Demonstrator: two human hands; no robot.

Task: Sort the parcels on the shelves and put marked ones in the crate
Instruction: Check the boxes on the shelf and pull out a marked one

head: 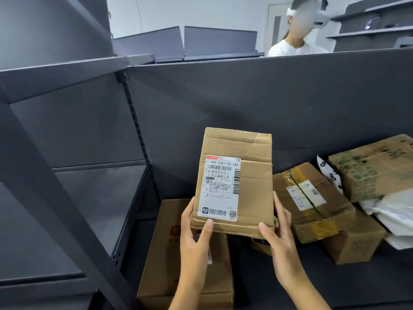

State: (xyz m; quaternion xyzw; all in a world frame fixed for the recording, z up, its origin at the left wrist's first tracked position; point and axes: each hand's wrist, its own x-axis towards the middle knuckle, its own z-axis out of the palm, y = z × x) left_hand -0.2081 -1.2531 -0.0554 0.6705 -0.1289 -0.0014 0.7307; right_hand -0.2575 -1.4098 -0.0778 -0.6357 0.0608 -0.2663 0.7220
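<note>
Both hands are on one brown parcel [245,182]: left hand [194,229] grips its lower left edge, right hand [279,229] the lower right, thumbs on the front. It's held upright above the dark shelf [312,276], white shipping label [220,189] facing the camera. Flat cardboard box [165,253] lies underneath, taped box [312,202] and white poly bags [393,211] off to the right.

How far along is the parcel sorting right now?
Done: nothing visibly finished; no crate is in view. In hand: left hand and right hand hold a labelled box upright, label facing the camera. Remaining: the taped box, printed box, white bags and flat box lie nearby, untouched.
</note>
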